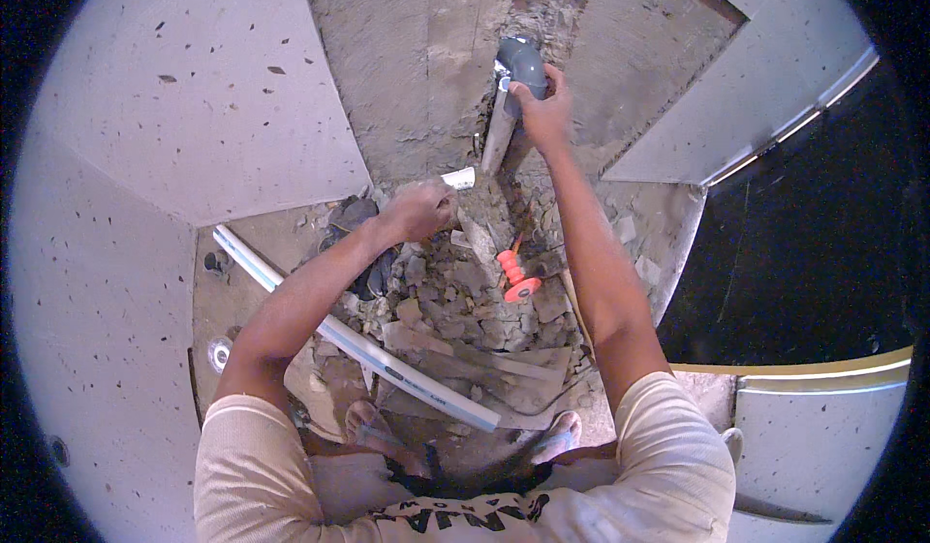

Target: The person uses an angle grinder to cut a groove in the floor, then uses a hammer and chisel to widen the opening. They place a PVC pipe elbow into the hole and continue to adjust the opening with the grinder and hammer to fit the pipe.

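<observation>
A grey elbow pipe fitting [524, 59] sits against the rough wall at the top of a grey upright pipe [499, 136]. My right hand [544, 107] grips the elbow from its right side, thumb in front and fingers behind. Lower and to the left, my left hand [423, 211] is closed around a short white pipe piece [459, 179], whose end pokes out past the fingers. Below the upright pipe, a chisel with an orange grip and round hand guard [513, 274] stands tilted in the rubble.
Broken rubble [446, 296] covers the floor between wall and feet. A long white pipe with a blue stripe [373, 354] lies slantwise across it. Dark cloth [366, 252] lies beside my left forearm. Large pale tile panels [194, 107] flank the bare wall; a dark opening [794, 252] is at right.
</observation>
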`<state>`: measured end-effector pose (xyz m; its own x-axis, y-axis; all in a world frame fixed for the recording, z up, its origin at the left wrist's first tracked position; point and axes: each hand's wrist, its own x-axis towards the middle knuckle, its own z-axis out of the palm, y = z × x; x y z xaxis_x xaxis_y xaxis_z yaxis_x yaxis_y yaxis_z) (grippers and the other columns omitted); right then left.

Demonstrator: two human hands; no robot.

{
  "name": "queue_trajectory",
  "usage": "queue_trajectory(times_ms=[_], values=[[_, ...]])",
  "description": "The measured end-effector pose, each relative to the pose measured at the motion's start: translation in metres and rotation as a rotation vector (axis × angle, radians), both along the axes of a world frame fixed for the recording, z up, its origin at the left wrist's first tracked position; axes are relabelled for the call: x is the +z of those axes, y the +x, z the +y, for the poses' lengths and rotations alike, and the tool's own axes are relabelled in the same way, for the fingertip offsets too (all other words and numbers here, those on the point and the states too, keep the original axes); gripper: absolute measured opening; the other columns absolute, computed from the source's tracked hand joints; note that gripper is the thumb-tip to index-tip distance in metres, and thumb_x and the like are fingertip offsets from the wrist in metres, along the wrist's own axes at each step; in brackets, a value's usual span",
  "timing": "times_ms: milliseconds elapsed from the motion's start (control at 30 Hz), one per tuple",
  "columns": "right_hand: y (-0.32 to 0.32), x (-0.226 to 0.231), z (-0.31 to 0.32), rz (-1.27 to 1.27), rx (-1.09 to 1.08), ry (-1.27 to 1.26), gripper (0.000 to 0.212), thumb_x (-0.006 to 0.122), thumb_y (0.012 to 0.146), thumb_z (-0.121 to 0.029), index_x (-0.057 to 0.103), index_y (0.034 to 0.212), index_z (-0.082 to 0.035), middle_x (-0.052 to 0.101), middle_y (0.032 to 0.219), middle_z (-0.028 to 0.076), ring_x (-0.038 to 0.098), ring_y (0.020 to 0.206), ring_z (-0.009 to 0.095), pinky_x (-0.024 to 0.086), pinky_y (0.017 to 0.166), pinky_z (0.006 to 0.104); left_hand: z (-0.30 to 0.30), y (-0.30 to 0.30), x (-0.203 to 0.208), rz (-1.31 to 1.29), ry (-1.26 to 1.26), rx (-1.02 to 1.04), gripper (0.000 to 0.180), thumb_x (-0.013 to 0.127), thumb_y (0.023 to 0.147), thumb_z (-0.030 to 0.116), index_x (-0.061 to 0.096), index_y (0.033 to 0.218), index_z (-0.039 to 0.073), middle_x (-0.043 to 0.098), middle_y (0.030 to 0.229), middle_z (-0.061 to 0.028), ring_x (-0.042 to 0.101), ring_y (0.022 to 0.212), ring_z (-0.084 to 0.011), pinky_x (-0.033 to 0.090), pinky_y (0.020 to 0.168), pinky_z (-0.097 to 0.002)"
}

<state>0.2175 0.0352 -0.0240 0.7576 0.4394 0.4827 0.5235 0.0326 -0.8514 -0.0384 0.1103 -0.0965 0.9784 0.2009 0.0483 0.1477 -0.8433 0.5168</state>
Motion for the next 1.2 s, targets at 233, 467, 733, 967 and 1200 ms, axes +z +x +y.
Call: queue_trajectory(times_ms=[233,467,733,967,1200], values=[[0.006,-0.011,-0.002,-0.063,-0.052,-0.023,0.07,0.083,0.071,-0.028,0.054,0.128,0.002,0.061,0.122,0.021,0.059,0.114,0.034,0.045,0.1,0.041,-0.002,0.033,0.003,-0.065,-0.04,0.092,0.041,0.067,0.087,0.027,0.063,0.121,0.004,0.062,0.12,-0.0205,0.059,0.112,-0.0389,0.047,0.099,-0.0462],[0.005,-0.012,-0.005,-0.09,-0.026,0.023,0.073,0.084,0.07,-0.03,0.053,0.129,0.002,0.061,0.124,0.022,0.058,0.115,0.033,0.045,0.101,0.0416,0.003,0.041,-0.002,-0.203,-0.108,0.082,0.041,0.066,0.083,0.022,0.063,0.118,-0.001,0.062,0.117,-0.0232,0.059,0.111,-0.04,0.046,0.098,-0.0466],[0.0,-0.005,-0.013,-0.056,-0.002,-0.016,0.076,0.085,0.07,-0.029,0.052,0.13,0.002,0.061,0.124,0.022,0.059,0.113,0.033,0.046,0.099,0.041,0.007,0.034,0.003,-0.14,-0.125,0.102,0.044,0.068,0.082,0.024,0.064,0.118,-0.001,0.065,0.118,-0.021,0.061,0.112,-0.0377,0.047,0.099,-0.044],[-0.002,-0.001,-0.012,-0.096,-0.02,-0.074,0.075,0.086,0.072,-0.023,0.051,0.133,0.004,0.063,0.12,0.02,0.061,0.11,0.027,0.049,0.095,0.038,0.01,0.024,0.017,-0.108,-0.08,0.106,0.045,0.067,0.083,0.026,0.064,0.12,0.0,0.066,0.118,-0.0215,0.064,0.108,-0.0385,0.049,0.097,-0.0437],[0.004,-0.009,-0.009,-0.142,-0.047,-0.055,0.074,0.086,0.072,-0.02,0.052,0.132,0.005,0.064,0.119,0.021,0.062,0.11,0.028,0.048,0.097,0.0385,0.009,0.019,0.026,-0.089,-0.122,0.136,0.043,0.066,0.085,0.026,0.065,0.121,0.002,0.069,0.111,-0.022,0.067,0.099,-0.0389,0.052,0.089,-0.0454]])
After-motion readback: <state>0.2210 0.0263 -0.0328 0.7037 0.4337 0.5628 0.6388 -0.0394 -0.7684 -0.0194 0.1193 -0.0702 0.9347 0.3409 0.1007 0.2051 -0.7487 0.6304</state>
